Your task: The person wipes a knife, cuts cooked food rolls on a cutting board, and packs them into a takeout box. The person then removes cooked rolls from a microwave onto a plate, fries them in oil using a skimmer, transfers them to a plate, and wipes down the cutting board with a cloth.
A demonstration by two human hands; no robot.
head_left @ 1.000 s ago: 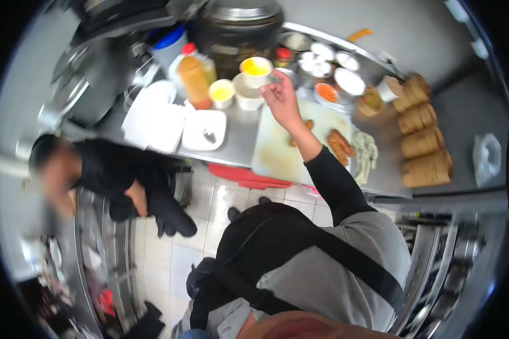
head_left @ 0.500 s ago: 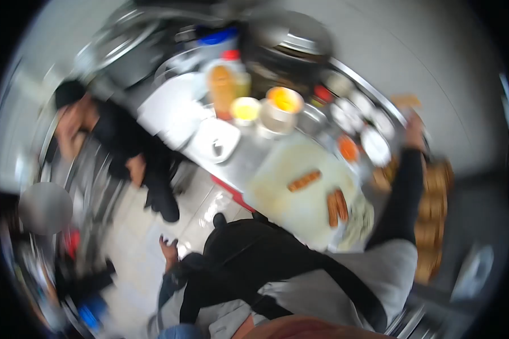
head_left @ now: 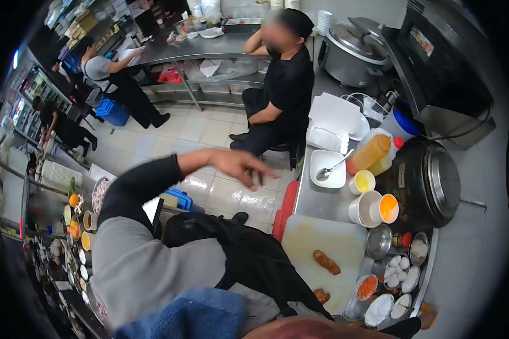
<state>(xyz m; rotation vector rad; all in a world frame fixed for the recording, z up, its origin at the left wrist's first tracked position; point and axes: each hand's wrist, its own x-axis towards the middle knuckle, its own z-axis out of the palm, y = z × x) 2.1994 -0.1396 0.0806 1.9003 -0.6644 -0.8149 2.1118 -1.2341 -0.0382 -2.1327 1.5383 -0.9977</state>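
My left hand is stretched over the tiled floor, palm down, with its fingers apart and nothing in them. At the bottom right edge, my right hand is small and partly hidden, beside the counter's back edge; its fingers are not clear. A white cutting board carries a browned piece of food and another piece lower down. Beside the board are a metal bowl, a bowl of eggs and a bowl of orange shreds.
A seated person in black is beyond my left hand. Farther back, another person leans at a steel counter. Bottles, tubs and a large dark cooker line the right counter. Food containers stand at left.
The view has swung left, bringing the back counter and other people into sight. My left hand has risen and reached forward. My right hand has gone from above the board to the counter's back edge.
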